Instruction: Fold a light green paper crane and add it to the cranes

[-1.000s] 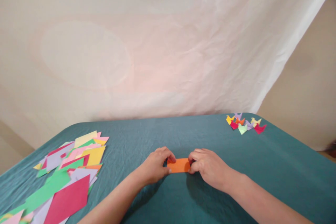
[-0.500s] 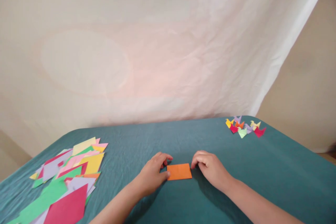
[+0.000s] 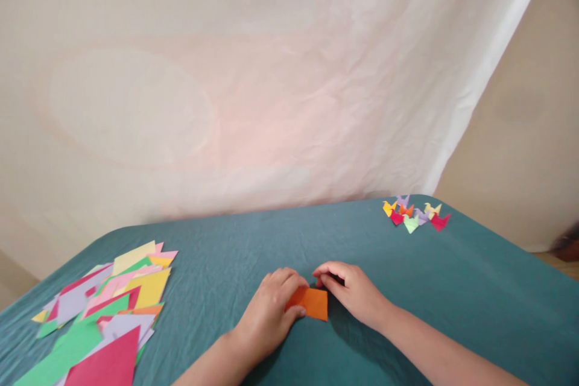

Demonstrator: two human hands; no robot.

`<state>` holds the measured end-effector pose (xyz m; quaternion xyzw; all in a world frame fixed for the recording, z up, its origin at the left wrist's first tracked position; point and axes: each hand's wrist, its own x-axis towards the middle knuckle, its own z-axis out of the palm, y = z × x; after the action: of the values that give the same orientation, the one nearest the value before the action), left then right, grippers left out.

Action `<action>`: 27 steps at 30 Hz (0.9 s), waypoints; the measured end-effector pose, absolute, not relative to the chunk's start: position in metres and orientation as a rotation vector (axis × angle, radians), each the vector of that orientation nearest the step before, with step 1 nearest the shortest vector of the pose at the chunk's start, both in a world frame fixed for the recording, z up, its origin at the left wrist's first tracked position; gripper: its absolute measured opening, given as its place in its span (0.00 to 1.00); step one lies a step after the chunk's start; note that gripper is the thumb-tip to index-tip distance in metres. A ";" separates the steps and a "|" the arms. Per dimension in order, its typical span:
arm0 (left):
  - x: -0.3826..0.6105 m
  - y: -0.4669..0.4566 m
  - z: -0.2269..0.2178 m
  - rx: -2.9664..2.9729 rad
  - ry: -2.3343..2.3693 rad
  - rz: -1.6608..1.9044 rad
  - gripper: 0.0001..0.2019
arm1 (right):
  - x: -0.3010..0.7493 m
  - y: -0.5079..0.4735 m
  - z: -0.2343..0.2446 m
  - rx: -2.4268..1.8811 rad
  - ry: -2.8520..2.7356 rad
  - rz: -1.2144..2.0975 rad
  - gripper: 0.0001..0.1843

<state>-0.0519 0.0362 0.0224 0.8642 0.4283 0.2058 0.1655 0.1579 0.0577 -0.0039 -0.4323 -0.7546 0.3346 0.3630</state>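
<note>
A small folded orange paper (image 3: pixel 313 302) lies on the teal tablecloth (image 3: pixel 474 289) in front of me. My left hand (image 3: pixel 271 311) rests on its left end, fingers and thumb pinched around that end. My right hand (image 3: pixel 350 291) is at the paper's upper right corner, its curled fingertips touching the far edge.
A loose pile of coloured paper sheets (image 3: pixel 102 313) covers the table's left side. A cluster of several small folded paper figures (image 3: pixel 414 214) sits at the far right corner. A cream cloth backdrop (image 3: pixel 226 84) hangs behind the table.
The paper has been turned: it lay level between both hands, and its left end is now raised under my left hand. My right hand shifted left to the far edge.
</note>
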 end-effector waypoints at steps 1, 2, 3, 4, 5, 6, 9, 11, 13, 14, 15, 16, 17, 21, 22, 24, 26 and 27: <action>-0.052 0.036 0.022 2.493 1.182 0.583 0.16 | 0.157 0.057 -0.002 -1.106 -1.941 0.903 0.12; -0.052 0.035 0.022 2.527 1.147 0.586 0.16 | 0.156 0.056 0.000 -1.100 -1.940 0.940 0.11; -0.052 0.035 0.022 2.563 1.114 0.592 0.16 | 0.156 0.055 0.002 -1.097 -1.941 0.969 0.10; -0.052 0.035 0.021 2.601 1.085 0.601 0.15 | 0.155 0.054 0.003 -1.097 -1.942 0.992 0.10; -0.052 0.035 0.021 2.639 1.061 0.607 0.14 | 0.155 0.053 0.004 -1.100 -1.943 1.010 0.09; -0.052 0.035 0.021 2.677 1.041 0.612 0.12 | 0.155 0.053 0.004 -1.103 -1.946 1.027 0.09; -0.052 0.036 0.022 2.777 0.985 0.633 0.07 | 0.155 0.052 0.002 -1.098 -1.942 1.078 0.09; -0.051 0.035 0.024 2.828 0.924 0.648 0.07 | 0.154 0.052 0.000 -1.081 -1.929 1.115 0.10; -0.052 0.036 0.028 2.863 0.895 0.691 0.08 | 0.154 0.053 -0.002 -1.071 -1.896 1.129 0.11; -0.053 0.036 0.030 2.870 0.910 0.723 0.07 | 0.154 0.053 -0.002 -1.071 -1.874 1.128 0.12; -0.055 0.037 0.031 2.872 0.945 0.769 0.07 | 0.154 0.054 -0.003 -1.079 -1.849 1.119 0.13; -0.057 0.039 0.032 2.868 0.984 0.804 0.07 | 0.154 0.055 -0.003 -1.097 -1.826 1.103 0.14; -0.059 0.040 0.032 2.863 1.017 0.817 0.08 | 0.155 0.057 -0.004 -1.126 -1.811 1.079 0.14; -0.066 0.047 0.034 2.850 1.097 0.628 0.10 | 0.161 0.061 -0.007 -1.246 -1.916 0.885 0.13; -0.067 0.047 0.035 2.844 1.112 0.546 0.11 | 0.162 0.061 -0.008 -1.245 -1.970 0.820 0.14; -0.065 0.044 0.039 2.827 1.136 0.397 0.13 | 0.163 0.059 -0.008 -1.199 -2.061 0.703 0.17; -0.062 0.039 0.041 2.815 1.162 0.315 0.14 | 0.164 0.057 -0.007 -1.132 -2.104 0.616 0.22; -0.061 0.037 0.041 2.813 1.179 0.296 0.14 | 0.163 0.056 -0.005 -1.099 -2.114 0.581 0.25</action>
<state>-0.0610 0.0372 0.0406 0.9173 0.3844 0.0964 0.0388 0.1633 0.0559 -0.0053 -0.4219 -0.8113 0.2231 0.3375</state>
